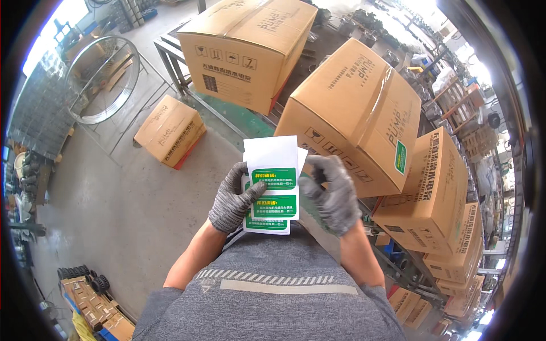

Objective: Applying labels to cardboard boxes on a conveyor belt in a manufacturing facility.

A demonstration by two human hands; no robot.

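Note:
In front of my chest, my left hand (236,196), in a grey knit glove, grips a small stack of label sheets (274,153). Its thumb presses on the front sheet. The sheets are white, blank at the top, with green rounded stickers bearing yellow and white print. Just right of the stack is my gloved right hand (333,193), fingers bent toward the sheets' edge and smeared by motion; whether it holds anything is unclear. The nearest large cardboard carton (347,113), taped along its top, stands beyond the right hand. A green sticker (401,157) is on its side.
Another large carton (244,57) rests on a metal frame ahead. More cartons (429,193) line up along the right. A small carton (170,131) sits on the floor at left, near a metal ring stand (103,79). Flattened cardboard (94,301) lies at lower left.

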